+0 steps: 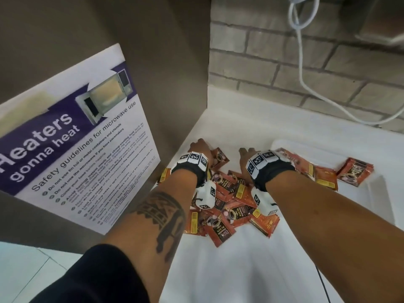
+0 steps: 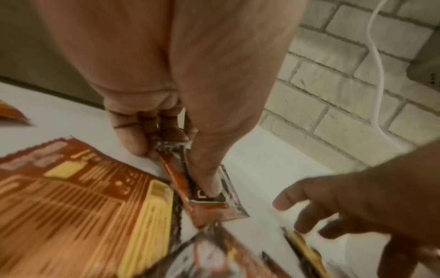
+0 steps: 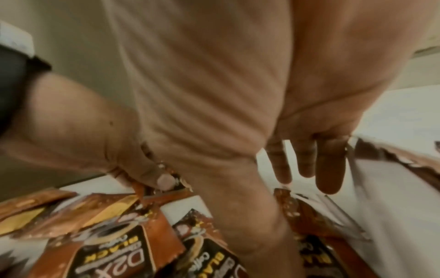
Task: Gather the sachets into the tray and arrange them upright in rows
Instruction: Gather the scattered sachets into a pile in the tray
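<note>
Fingers (image 2: 204, 180) of my left hand (image 1: 200, 147) pinch one sachet (image 2: 214, 197) off the counter; my right hand (image 1: 247, 155) spreads wide over the red pile (image 1: 225, 204). Gathering has barely begun (few sachets lie flat in the tray (image 1: 384, 189), none upright). Next: carry across, stand on edge.
</note>
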Available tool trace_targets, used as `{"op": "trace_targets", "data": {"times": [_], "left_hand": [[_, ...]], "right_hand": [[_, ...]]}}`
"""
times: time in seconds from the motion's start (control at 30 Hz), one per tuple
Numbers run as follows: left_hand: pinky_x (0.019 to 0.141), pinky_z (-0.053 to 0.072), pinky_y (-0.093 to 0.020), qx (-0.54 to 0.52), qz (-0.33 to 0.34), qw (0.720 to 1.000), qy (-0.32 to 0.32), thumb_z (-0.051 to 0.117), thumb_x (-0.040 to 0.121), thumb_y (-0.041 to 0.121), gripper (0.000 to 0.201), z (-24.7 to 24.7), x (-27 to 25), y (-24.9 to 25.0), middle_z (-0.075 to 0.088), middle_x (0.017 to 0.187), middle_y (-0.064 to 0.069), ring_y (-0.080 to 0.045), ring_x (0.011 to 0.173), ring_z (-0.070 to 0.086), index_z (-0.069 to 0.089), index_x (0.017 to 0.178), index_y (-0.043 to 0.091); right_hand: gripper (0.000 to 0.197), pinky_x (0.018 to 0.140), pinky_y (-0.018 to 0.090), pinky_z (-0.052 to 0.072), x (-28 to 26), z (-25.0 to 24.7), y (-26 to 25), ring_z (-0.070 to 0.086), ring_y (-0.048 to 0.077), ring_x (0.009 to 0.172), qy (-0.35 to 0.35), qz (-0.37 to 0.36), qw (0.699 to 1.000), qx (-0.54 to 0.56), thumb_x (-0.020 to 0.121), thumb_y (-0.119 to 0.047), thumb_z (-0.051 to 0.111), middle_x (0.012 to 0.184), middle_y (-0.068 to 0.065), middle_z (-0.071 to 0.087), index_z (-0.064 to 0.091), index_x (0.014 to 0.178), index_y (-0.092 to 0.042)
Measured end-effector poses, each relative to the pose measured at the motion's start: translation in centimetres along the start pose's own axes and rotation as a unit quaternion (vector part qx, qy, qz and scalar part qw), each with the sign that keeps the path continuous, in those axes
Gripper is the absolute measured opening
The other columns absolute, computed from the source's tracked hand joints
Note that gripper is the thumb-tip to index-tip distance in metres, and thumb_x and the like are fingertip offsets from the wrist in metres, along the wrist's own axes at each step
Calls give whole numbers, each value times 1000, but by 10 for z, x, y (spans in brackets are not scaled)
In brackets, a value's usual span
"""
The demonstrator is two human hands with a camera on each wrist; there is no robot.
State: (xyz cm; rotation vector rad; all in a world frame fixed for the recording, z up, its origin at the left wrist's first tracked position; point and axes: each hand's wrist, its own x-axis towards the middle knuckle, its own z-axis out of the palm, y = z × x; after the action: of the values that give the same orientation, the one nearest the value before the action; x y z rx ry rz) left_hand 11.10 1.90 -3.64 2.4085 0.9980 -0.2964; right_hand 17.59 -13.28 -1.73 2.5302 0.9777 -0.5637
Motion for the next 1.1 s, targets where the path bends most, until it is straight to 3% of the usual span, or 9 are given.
{"op": "trace_targets", "data": {"times": [0.33,0.5,0.6,0.67,0.77,0.83,0.93,1.03,1.1], "left_hand": [[82,46,-29,-124,87,987,52,75,87,18,30,-64,-37,-22,67,112,1,-18,95,61,65,115,16],[58,50,-25,-108,110,983,-95,83,76,10,46,-36,-68,-25,65,102,5,-15,84,65,63,115,23],[82,52,-29,-29,119,984,-129,86,75,14,73,-12,-70,-21,61,120,0,-21,107,62,51,138,20],[94,47,-30,19,128,984,-122,85,77,17,80,-6,-71,-16,57,136,-6,-25,121,57,46,146,15],[94,49,-31,56,140,983,-107,82,80,18,60,-5,-73,-11,62,133,-8,-25,118,60,60,135,10],[87,51,-30,66,140,983,-99,81,81,16,42,-5,-74,-9,68,122,-9,-25,109,64,70,121,8],[88,50,-30,74,139,984,-79,77,85,14,38,-4,-74,-9,65,123,-12,-26,114,59,67,120,5],[92,51,-32,59,133,987,-65,76,86,14,44,-5,-76,-10,57,129,-15,-27,119,54,62,127,6],[88,49,-28,59,137,987,-64,79,84,16,46,-5,-76,-11,62,128,-11,-26,116,59,64,126,7]], "right_hand": [[42,81,38,50,0,-12,2,61,33,110,0,-28,997,-74,89,-14,60,122,16,56,45,127,-2],[48,73,30,42,-3,-20,10,62,27,113,-5,-16,1000,-5,86,-22,71,127,6,60,52,128,-9],[40,70,21,43,6,-19,10,64,24,102,-62,-2,996,70,80,-25,81,106,1,66,68,114,-10],[22,63,20,49,7,-21,7,66,17,76,-75,12,994,81,74,-36,83,71,-8,67,73,79,-17],[34,73,35,61,5,-19,4,67,18,64,-99,33,990,99,68,-36,86,51,-6,64,66,52,-14],[36,75,39,61,68,10,28,66,17,65,-73,33,994,81,60,-47,89,63,-3,67,68,62,-18],[92,75,46,60,117,31,60,69,24,73,-73,-12,995,66,15,-75,86,78,-2,71,75,91,-25],[51,79,32,55,12,-34,30,68,25,95,-51,18,987,148,66,-43,89,102,3,72,70,104,-15],[39,76,29,53,-43,-61,18,68,23,99,-52,-16,981,187,80,-30,82,109,5,72,69,111,-11]]}}
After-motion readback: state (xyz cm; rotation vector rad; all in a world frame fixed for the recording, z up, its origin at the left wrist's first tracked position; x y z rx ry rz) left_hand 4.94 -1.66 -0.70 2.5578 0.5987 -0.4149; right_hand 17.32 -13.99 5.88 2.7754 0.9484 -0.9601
